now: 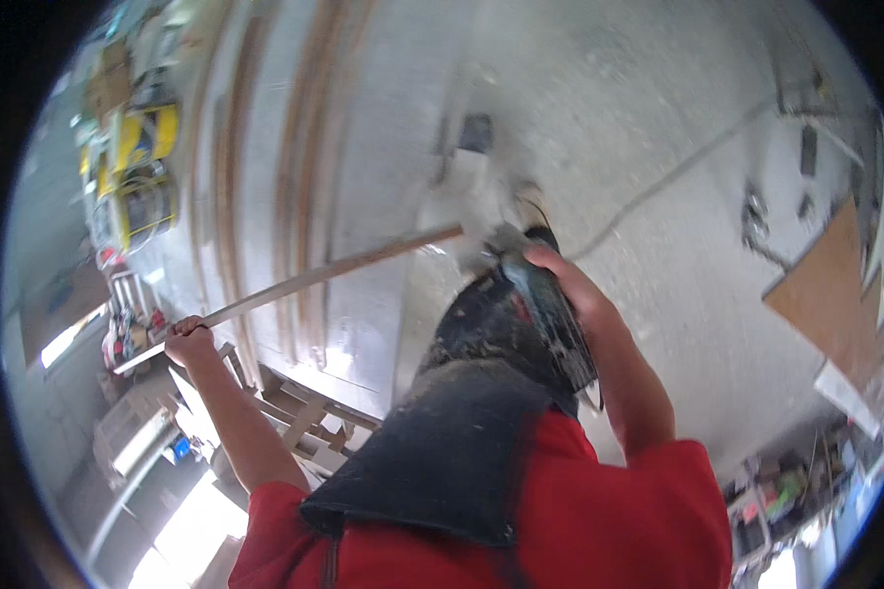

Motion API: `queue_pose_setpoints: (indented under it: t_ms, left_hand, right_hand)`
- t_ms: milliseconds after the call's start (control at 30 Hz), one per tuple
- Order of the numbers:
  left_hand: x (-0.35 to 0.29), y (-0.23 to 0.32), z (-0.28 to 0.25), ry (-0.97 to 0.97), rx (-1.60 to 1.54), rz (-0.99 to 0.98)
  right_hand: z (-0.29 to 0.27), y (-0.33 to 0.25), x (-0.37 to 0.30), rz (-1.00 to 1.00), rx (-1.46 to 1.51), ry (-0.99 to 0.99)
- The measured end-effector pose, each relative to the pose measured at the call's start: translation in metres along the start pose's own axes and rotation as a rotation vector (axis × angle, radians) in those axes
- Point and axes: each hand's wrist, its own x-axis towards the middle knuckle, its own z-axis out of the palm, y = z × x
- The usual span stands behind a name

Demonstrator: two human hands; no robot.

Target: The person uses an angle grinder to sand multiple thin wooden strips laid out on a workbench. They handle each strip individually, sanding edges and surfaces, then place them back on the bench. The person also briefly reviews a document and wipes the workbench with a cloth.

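My left hand [189, 341] is closed around a long, narrow wooden strip [339, 268], near its left end. The strip slants up to the right, and its far end stops a little short of the tool in my other hand. My right hand [560, 272] grips a dark, elongated handheld power tool [552, 319] beside my right thigh. Its exact kind is blurred. Around its front end the view is smeared, so I cannot tell whether it touches anything. A dark apron [432, 442] hangs over my front.
Several long brown strips [300, 147] lie on a pale surface at the left. A cable or hose [673, 177] crosses the grey floor at the right. Yellow-and-black equipment [145, 182] stands far left, a brown board [830, 294] lies far right, and wood offcuts [309, 417] sit at near left.
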Motion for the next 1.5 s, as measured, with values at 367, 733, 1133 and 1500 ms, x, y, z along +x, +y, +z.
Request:
queue_pose_setpoints:
  t_ms: [367,733,1133,1500]
  left_hand:
    - [-0.14,0.252,0.058,-0.577,0.17,0.403]
    - [-0.198,-0.043,0.136,-0.909,1.203,0.633]
    - [-0.143,-0.172,0.163,-0.93,1.218,0.677]
    - [-0.147,-0.175,0.138,-0.673,1.162,0.991]
  right_hand:
    - [-0.042,-0.012,-0.022,-0.225,-0.189,0.232]
    - [-0.026,-0.025,-0.06,-0.416,-0.247,0.247]
    - [-0.029,-0.018,-0.116,-0.452,-0.28,0.423]
    - [0.01,-0.037,-0.124,-0.473,-0.397,0.451]
